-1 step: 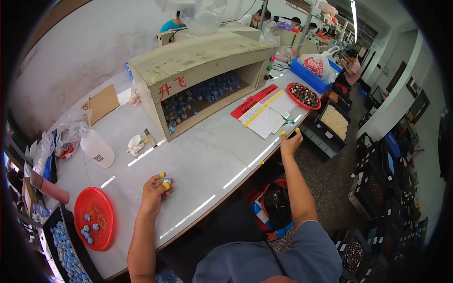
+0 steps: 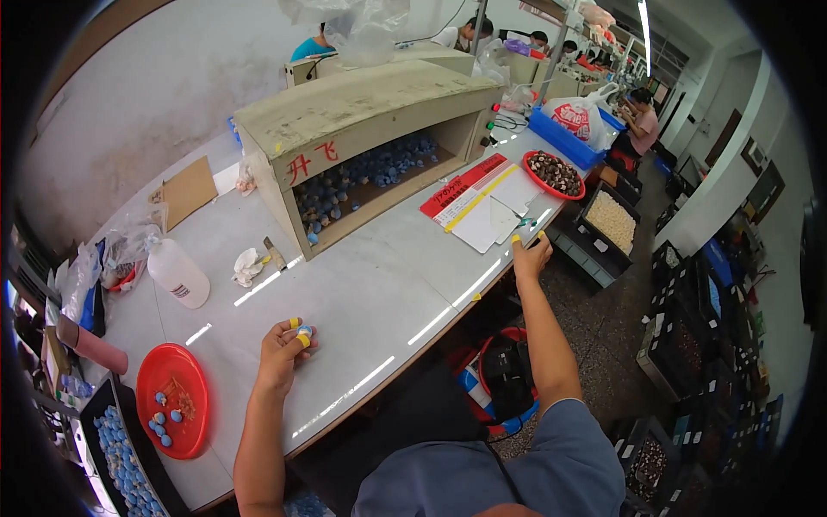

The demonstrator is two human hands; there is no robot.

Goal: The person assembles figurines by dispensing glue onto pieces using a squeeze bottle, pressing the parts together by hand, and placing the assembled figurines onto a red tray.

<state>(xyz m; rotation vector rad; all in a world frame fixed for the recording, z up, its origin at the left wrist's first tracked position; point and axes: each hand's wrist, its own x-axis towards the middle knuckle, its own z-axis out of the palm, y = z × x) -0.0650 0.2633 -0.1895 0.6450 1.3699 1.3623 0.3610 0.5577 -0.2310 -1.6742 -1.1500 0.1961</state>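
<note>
My left hand (image 2: pixel 281 353), with yellow bands on its fingertips, pinches a small round blue-and-white piece (image 2: pixel 305 331) above the white tabletop. Out to the right, my right hand (image 2: pixel 531 260) is by the table's front edge, its yellow-banded fingertips apart and nothing seen between them. Just beyond those fingertips lies a small green-and-white item (image 2: pixel 525 222), too small to name. At the left, a red plate (image 2: pixel 194 431) holds several blue round pieces and brownish bits. Beside it stands a black tray (image 2: pixel 129 431) full of similar blue-and-white pieces.
A beige box (image 2: pixel 362 90) with an open front holds many blue pieces. Around it are a white bottle (image 2: pixel 178 274), crumpled tissue (image 2: pixel 248 266), papers (image 2: pixel 482 220) and a red bowl (image 2: pixel 572 195) of dark pieces. Black crates (image 2: pixel 607 222) stand right; co-workers sit farther back.
</note>
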